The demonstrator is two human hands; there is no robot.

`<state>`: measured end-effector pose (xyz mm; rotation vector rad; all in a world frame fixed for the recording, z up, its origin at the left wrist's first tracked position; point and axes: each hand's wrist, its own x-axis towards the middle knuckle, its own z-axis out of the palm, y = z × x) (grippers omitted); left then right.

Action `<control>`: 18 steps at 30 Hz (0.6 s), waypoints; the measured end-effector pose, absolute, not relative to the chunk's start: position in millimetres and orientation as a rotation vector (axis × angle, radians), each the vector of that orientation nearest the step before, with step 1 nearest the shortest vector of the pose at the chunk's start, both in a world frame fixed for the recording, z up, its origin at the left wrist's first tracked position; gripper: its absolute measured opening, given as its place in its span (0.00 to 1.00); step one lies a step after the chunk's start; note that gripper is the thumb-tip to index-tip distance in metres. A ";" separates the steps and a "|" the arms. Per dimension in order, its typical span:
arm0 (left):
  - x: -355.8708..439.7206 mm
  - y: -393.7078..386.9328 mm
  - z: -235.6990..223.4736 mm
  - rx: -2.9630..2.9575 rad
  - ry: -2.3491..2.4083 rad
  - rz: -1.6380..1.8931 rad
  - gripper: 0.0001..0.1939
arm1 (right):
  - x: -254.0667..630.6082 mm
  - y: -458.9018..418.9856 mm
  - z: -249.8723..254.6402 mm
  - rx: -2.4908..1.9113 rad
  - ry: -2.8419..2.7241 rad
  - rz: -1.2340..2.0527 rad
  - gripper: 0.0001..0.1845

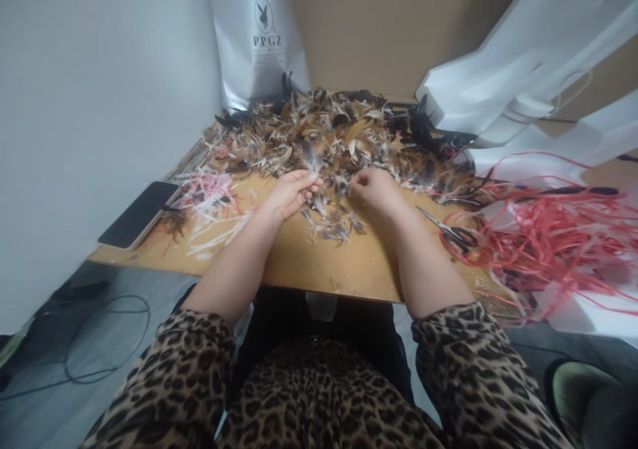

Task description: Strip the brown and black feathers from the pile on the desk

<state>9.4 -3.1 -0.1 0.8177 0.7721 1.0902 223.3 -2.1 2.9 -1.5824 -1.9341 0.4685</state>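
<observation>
A large heap of brown, black and white feathers (pixel 343 127) covers the back of the wooden table. My left hand (pixel 298 191) is closed in a pinch on a greyish feather (pixel 312 160), which points up from the fingertips at the heap's front edge. My right hand (pixel 371 186) is at the same edge a little to the right, its fingers curled into the feathers; what they hold, if anything, is hidden. Below and between my hands lies a small loose cluster of grey-brown feathers (pixel 336 220) on the bare wood.
Scissors (pixel 451 228) lie right of my right forearm, beside a tangle of red strings (pixel 553 236). On the left are a phone (pixel 139 215) and pink and white strips (pixel 209 193). A silvery bag (pixel 262 57) stands behind the heap; a cable (pixel 107 339) lies on the floor.
</observation>
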 end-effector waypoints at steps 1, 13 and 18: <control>9.0 -3.3 0.2 0.810 0.768 1.085 0.03 | 223.3 -3.3 6.3 -1.504 -1.939 0.385 0.06; 5.5 -9.4 6.4 0.714 0.682 0.887 0.03 | 212.6 -16.4 20.3 -1.111 -2.053 -0.150 0.11; 5.8 -11.1 5.7 0.772 0.670 0.840 0.02 | 210.7 -11.8 13.8 -1.110 -2.088 -0.194 0.12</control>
